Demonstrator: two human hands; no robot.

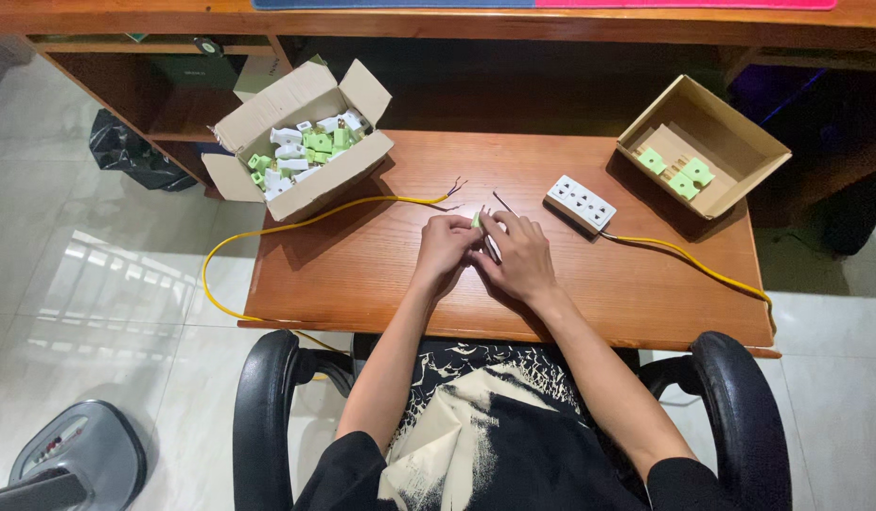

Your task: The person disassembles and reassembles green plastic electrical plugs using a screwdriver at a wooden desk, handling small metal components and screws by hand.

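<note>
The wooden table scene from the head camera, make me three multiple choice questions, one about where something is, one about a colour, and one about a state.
1. Where does the white socket strip lie?
A. Inside the far-left carton
B. On the table, beyond the right hand
C. On the floor

2. What colour is the cable that runs across the table?
A. Yellow
B. Blue
C. Black

3. How do the two hands stand?
A. Both resting in the lap
B. One inside a carton
C. Close together, holding a small part over the table

Answers: 1 B, the strip lies on the wood just past the right hand. 2 A, the cable is plainly yellow. 3 C, the left hand meets the right hand around a small green and white part.
</note>
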